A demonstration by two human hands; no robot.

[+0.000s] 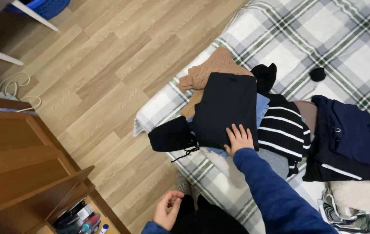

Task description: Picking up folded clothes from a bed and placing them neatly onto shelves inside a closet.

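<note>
My right hand lies flat, fingers spread, on the near edge of a folded black garment on top of a clothes pile on the bed. Under it sit a light blue piece and a tan knitted sweater. A black-and-white striped top lies just right of the hand. A small black pouch with a cord rests at the bed's edge to the left. My left hand hangs low over the floor, fingers loosely curled, holding nothing.
The bed carries a grey-green plaid cover. A stack of folded navy clothes lies at the right, black socks farther back. A wooden cabinet with an open drawer of small items stands at the left on the wood floor.
</note>
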